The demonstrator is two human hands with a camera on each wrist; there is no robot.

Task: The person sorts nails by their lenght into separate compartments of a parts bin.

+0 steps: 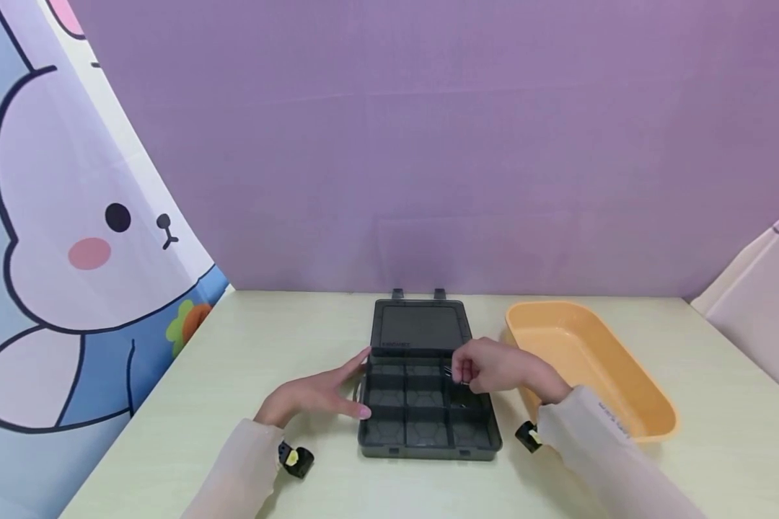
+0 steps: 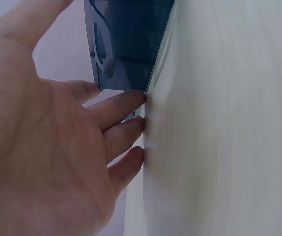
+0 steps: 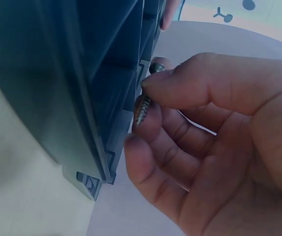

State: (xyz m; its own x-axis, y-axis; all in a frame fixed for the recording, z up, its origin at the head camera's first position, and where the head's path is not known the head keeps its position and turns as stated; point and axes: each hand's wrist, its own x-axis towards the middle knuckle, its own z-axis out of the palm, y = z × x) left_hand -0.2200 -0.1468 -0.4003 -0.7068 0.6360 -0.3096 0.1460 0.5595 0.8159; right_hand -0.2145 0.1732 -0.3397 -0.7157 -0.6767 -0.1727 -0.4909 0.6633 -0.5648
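A dark see-through compartment box (image 1: 386, 430) lies on the table with its lid (image 1: 422, 324) folded back. My right hand (image 1: 493, 365) is above the box's right column of compartments. Between thumb and fingertip it pinches a threaded metal screw (image 3: 143, 109), its head showing past the thumb. My left hand (image 1: 318, 398) is at the box's left side, fingers spread and fairly straight, with the thumb by the left edge. In the left wrist view, its fingertips (image 2: 137, 123) rest on the tabletop close to the box's side. Small shiny bits show near the right hand, too small to tell.
An orange-yellow plastic tray (image 1: 597, 353) stands to the right of the box, partly behind my right forearm. The pale tabletop (image 1: 285, 324) meets a purple cloth backdrop (image 1: 428, 144). A cartoon-printed cloth (image 1: 58, 202) hangs at the left.
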